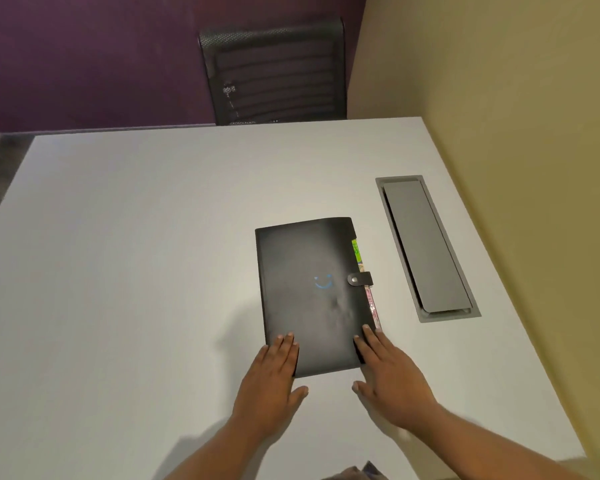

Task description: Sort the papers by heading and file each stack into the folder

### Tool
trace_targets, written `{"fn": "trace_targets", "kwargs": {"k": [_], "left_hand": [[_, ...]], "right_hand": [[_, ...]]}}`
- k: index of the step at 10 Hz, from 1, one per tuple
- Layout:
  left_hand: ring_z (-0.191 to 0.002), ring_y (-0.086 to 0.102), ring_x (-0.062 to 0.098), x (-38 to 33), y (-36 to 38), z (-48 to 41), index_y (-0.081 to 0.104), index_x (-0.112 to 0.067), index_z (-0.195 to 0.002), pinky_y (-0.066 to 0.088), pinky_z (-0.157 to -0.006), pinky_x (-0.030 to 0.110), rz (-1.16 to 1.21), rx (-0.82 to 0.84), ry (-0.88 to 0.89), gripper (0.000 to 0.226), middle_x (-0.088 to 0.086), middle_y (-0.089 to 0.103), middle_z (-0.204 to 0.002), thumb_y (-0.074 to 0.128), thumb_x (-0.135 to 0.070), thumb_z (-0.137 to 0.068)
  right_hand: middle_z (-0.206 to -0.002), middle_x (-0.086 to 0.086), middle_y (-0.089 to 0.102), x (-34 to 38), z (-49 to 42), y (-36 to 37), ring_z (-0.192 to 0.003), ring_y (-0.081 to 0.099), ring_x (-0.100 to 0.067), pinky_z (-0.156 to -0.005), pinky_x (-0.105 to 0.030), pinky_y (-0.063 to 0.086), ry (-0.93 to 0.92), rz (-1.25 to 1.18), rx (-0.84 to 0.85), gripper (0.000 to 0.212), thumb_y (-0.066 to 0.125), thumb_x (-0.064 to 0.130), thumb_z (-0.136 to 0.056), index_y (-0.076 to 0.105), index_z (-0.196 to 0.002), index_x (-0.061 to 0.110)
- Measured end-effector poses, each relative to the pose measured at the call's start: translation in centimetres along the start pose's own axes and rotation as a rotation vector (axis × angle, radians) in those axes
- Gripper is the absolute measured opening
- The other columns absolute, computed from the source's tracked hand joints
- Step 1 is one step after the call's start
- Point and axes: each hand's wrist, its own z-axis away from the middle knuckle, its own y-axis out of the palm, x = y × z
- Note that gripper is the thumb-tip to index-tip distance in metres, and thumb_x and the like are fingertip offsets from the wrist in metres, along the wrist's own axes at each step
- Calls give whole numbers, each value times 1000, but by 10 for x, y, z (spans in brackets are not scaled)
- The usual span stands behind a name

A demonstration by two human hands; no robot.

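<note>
A black folder (312, 292) lies closed on the white table (136, 254), its snap strap (360, 279) fastened on the right edge. A blue smile mark shows on its cover. Green and pink tab edges (356, 249) stick out along the right side. My left hand (274, 372) rests flat on the folder's near left corner, fingers together. On the near right corner lies my right hand (385, 368), flat, its fingers along the edge. Neither hand grips anything. No loose papers are visible.
A grey cable hatch (426, 247) is set into the table right of the folder. A black mesh chair (274, 71) stands behind the far edge. A yellowish wall (516, 133) runs along the table's right side.
</note>
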Motion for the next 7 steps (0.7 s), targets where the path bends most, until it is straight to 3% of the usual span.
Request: {"fn": "trace_targets", "kwargs": {"k": [1,2,3,4,7], "left_hand": [[-143,36,22,6,11,10,39,-13,-148,15,-113,35,-27,22,12,81,4,35,-157,50,-59,-81],[-143,36,23,9,15,12,38,-12,-148,13,-114,37,-54,21,10,81,5,34,-157,46,-60,-83],[-148,25,23,7,13,11,27,-12,-152,5,-120,34,-65,12,-3,83,3,21,-161,42,-59,-86],[-152,1,22,2,7,12,6,-13,-156,0,-120,37,-62,7,-46,83,1,-2,-164,38,-56,-92],[-152,-8,21,-31,-9,18,-2,-13,-156,0,-121,37,-32,-28,-250,85,2,-9,-165,33,-59,-94]], "right_hand": [[-164,0,-1,5,9,10,-153,4,-21,-121,-29,7,14,2,76,83,40,58,-93,10,-157,14],[-165,-1,-8,10,15,11,-153,-5,-20,-121,-30,8,23,32,127,87,41,58,-95,-2,-157,15],[-166,-7,-6,13,17,12,-153,-4,-23,-122,-31,5,8,40,171,88,39,59,-95,-2,-157,11],[-166,-7,-6,12,13,15,-153,-3,-24,-122,-32,7,-25,38,171,90,39,61,-93,-1,-157,12],[-166,-6,2,-9,8,10,-153,3,-21,-123,-37,16,-131,-23,127,87,41,59,-89,10,-157,14]]}}
